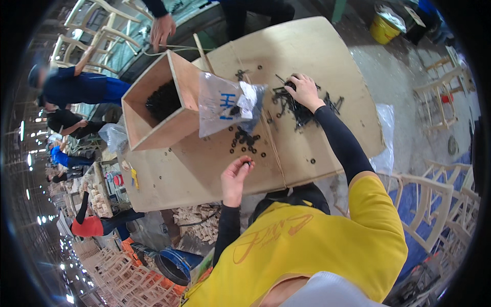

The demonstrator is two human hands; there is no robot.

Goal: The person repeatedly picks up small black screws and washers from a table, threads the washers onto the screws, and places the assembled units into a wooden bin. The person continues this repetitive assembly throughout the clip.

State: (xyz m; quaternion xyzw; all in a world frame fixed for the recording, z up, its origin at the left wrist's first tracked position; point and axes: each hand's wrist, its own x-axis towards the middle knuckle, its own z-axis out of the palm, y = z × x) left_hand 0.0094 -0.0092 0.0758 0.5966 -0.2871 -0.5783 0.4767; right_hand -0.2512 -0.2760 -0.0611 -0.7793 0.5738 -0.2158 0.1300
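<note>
My left hand (234, 180) is closed in a pinch on a small black washer (248, 163), held just off the near edge of the cardboard-topped table (204, 181). Beyond it lies a loose cluster of black washers (245, 139). My right hand (305, 92) rests on a heap of long black bolts (302, 113), its fingers curled down round some of them. How many it grips is hidden. Left of the heap, a clear plastic bag (212, 105) with blue print and dark small parts inside leans against an open wooden box (158, 130).
The box holds a dark mass of small parts (163, 101). A yellow-handled cutter (134, 179) lies at the table's left corner. Pale wooden chair frames (434, 204) stand at the right. A co-worker's hand (162, 31) is behind the box, and a yellow bucket (384, 29) stands far right.
</note>
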